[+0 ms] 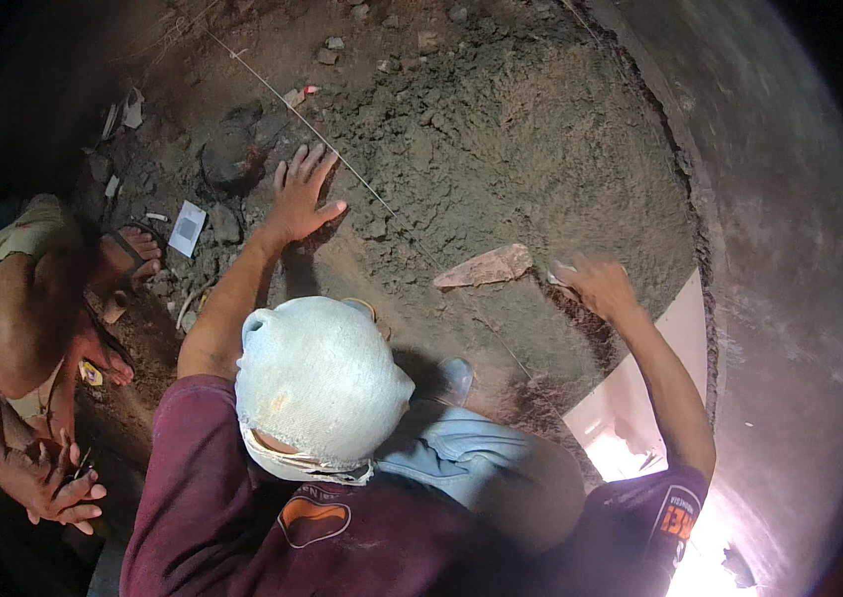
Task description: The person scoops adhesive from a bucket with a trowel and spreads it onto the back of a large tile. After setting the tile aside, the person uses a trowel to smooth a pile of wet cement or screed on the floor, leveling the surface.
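Neither of my own hands is in view. Just in front of me crouches a person in a white cap (317, 383) and maroon shirt (212, 488), seen from above and behind. This co-worker's left hand (304, 194) rests with fingers spread on the ground beside a taut string (292, 107). Their right hand (596, 287) is blurred and closed around something pale that I cannot make out, low over wet grey mortar (531, 149). A reddish wedge-shaped piece (484, 267) lies on the mortar just left of that hand.
At the left another person sits with bent knees, their hands (55, 490) near each other and a sandaled foot (133, 254) on the rubble. A white card (187, 228) and a dark round lump (232, 154) lie nearby. A smooth grey wall (770, 169) curves along the right, above a pale slab (655, 373).
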Motion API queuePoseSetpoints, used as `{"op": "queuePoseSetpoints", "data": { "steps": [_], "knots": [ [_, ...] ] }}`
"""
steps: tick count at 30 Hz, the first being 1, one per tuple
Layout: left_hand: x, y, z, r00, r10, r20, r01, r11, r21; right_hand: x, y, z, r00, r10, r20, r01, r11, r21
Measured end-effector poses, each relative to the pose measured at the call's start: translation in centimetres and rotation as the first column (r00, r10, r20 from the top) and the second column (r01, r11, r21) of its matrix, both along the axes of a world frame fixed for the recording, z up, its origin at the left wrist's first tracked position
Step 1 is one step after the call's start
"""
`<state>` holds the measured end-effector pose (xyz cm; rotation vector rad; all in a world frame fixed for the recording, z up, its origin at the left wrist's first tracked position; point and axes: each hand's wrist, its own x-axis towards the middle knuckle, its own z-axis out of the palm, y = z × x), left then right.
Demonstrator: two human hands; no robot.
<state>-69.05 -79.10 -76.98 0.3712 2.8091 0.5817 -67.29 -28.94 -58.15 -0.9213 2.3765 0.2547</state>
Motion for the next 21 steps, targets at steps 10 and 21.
{"op": "queuePoseSetpoints", "data": {
  "steps": [10,21],
  "knots": [
    [-0.1,0.4,0.6,0.996,0.044,0.083,-0.041,0.999,-0.027,-11.8,-8.4,-2.4,0.950,0.238,-0.201,-0.248,0.968,-0.026],
    [-0.1,0.2,0.6,0.997,0.044,0.057,-0.044,0.999,0.002,-13.2,-12.3,-2.6,0.985,-0.161,-0.066,0.145,0.969,-0.200]
  ]
}}
